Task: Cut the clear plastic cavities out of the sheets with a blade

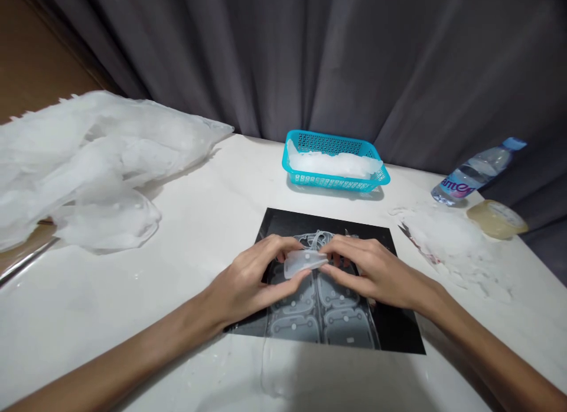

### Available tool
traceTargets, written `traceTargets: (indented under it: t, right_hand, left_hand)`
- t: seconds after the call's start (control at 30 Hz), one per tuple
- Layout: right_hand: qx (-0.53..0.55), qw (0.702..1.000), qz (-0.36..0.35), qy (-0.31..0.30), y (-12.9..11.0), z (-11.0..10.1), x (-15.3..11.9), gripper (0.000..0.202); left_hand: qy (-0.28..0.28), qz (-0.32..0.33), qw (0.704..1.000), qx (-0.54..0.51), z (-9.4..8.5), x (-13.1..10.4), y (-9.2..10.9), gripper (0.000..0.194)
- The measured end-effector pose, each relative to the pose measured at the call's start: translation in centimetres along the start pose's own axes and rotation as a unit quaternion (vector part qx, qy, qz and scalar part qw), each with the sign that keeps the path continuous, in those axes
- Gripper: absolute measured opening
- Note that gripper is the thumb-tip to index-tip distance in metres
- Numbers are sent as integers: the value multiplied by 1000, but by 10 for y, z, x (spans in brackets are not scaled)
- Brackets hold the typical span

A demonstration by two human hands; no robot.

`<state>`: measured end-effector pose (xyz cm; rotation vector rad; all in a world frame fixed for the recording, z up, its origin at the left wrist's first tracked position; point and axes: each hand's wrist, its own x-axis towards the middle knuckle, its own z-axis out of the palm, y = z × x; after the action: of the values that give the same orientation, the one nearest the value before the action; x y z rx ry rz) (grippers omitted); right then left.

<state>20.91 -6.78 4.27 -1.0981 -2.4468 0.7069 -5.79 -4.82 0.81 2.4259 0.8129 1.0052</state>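
A small translucent, milky-white moulded piece (305, 259) is pinched between both hands above the black mat. My left hand (261, 276) grips its left side, thumb in front and fingers behind. My right hand (361, 264) pinches its right edge between thumb and fingertips. Under the hands, a clear moulded sheet (296, 328) with several rounded panels lies on the black mat (401, 335) and reaches past its front edge. Looped clear strips (319, 239) show just behind the held piece. My fingers hide part of the sheet.
A turquoise basket (336, 183) with white pieces stands at the back. Large translucent bags (101, 158) cover the left. At right are a water bottle (476, 172), a yellowish tub (496, 219), a pile of clear scraps (456, 240) and a pointed metal tool (416, 240). A dark curtain closes the back.
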Motion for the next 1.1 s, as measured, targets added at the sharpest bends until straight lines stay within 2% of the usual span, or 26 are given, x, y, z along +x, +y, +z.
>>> traceTargets:
  t: [0.07,0.13,0.23,0.37,0.47,0.57,0.6,0.7,0.8,0.9,1.03,1.1]
  right_hand:
    - [37,999,18,-6,0,1,1,21]
    - [126,991,51,-7,-2,4,3,29]
    - [269,957,106,4,-3,8,6,34]
    - [294,945,130,56,3,9,10,27]
    - [301,933,130,152,15,6,16,30]
    - [261,896,133,335,36,-6,35,37]
    - [242,883,136,379,44,-12,44,39]
    - [198,862,146,444,74,-37,73,39]
    - [148,862,179,451,102,-62,96,34]
    - [86,870,212,437,118,-75,102,26]
    - [10,870,217,443,113,-72,81,26]
    - [-6,886,202,417,99,-60,62,27]
  left_hand:
    - [-2,-1,1000,3,0,-1,-1,30]
    - [-21,1,1000,-1,-1,-1,-1,27]
    - [-49,-9,999,-16,-2,-1,-1,29]
    - [-54,-40,998,11,0,-1,-2,45]
    - [-84,-53,994,43,1,-1,-3,60]
    - [-134,-49,988,65,0,-1,-5,61]
    - [-149,-49,985,77,-1,0,-5,60]
    - [-171,-50,976,124,-3,-1,-9,65]
    - [-163,-47,972,162,-3,-5,-16,76]
    - [-136,-42,971,193,0,-11,-24,86]
    - [-101,-44,972,209,2,-16,-33,88]
    - [-93,-51,972,209,1,-14,-37,87]
